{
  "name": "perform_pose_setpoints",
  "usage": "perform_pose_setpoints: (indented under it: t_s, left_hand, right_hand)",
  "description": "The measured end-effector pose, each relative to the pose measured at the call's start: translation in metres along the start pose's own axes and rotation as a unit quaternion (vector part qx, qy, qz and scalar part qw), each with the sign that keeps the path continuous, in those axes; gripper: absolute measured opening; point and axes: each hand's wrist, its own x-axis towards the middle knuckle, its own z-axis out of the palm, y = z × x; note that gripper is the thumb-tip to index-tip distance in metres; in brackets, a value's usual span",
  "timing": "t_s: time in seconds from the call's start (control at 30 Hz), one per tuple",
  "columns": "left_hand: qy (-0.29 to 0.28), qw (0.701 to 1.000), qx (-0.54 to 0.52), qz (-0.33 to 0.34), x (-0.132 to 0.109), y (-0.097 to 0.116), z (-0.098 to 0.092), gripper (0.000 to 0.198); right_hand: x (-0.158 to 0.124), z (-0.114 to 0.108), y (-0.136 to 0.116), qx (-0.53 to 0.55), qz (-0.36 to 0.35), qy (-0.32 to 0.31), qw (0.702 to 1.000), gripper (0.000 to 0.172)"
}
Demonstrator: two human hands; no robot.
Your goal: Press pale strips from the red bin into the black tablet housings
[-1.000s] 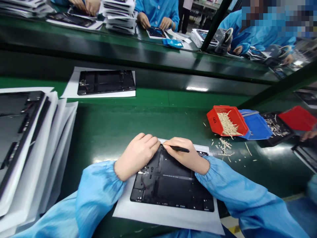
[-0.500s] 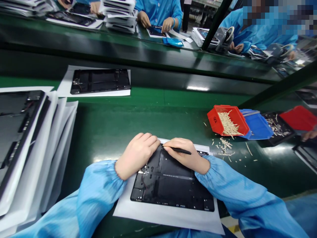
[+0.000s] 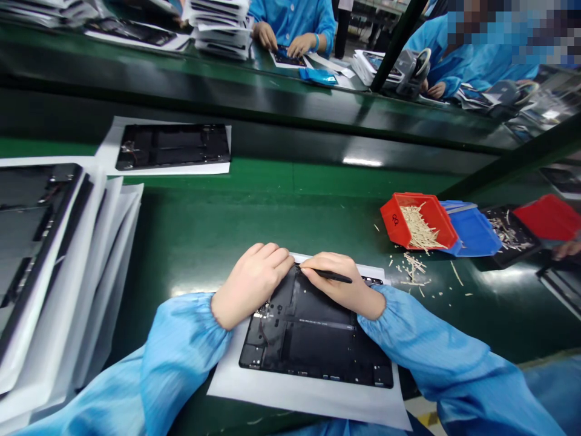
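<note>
A black tablet back housing [image 3: 315,330] lies face down on a white paper sheet [image 3: 308,402] in front of me. My left hand [image 3: 252,284] rests on the housing's upper left corner, fingers together and curled, holding nothing. My right hand [image 3: 333,284] lies along the top edge and is shut on a slim black pointed tool [image 3: 333,276]. The tool's tip is hidden under my fingers, close to the housing's top edge. Blue sleeves cover both forearms.
Stacked tablets on white sheets [image 3: 40,242] fill the left side. Another housing on paper [image 3: 172,147] sits farther along the green bench. To the right are a red bin of wooden sticks [image 3: 417,221], a blue tray [image 3: 474,233] and loose sticks. Co-workers sit across a divider.
The far housing on its paper has shifted left. My right hand and the black tool have moved slightly right along the top edge.
</note>
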Motion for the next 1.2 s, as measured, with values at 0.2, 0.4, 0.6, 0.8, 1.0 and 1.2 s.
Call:
perform_pose_setpoints:
  t_s: [0.2,0.4,0.6,0.8,1.0,1.2]
  left_hand:
    - [0.001,1.000,0.000,0.001,0.000,0.000,0.000,0.021]
    - [0.005,1.000,0.001,0.003,0.000,0.000,-0.001,0.020]
    - [0.020,1.000,-0.022,0.000,0.000,-0.002,0.001,0.019]
    - [0.052,0.981,-0.173,-0.067,-0.003,-0.017,0.009,0.024]
    - [0.037,0.994,-0.091,-0.058,0.000,-0.011,0.003,0.024]
    - [0.027,0.996,-0.064,-0.061,0.003,-0.005,-0.004,0.027]
  right_hand:
    - [0.000,0.000,0.000,-0.001,0.003,-0.004,1.000,0.011]
    - [0.000,0.000,0.000,-0.001,-0.003,0.001,1.000,0.013]
    - [0.002,0.000,-0.002,0.006,0.014,0.006,1.000,0.015]
    - [0.005,-0.008,-0.010,0.091,0.070,-0.011,0.993,0.015]
    - [0.002,-0.019,-0.016,0.213,0.146,0.058,0.964,0.017]
    - [-0.017,-0.044,-0.015,0.221,0.197,0.118,0.948,0.017]
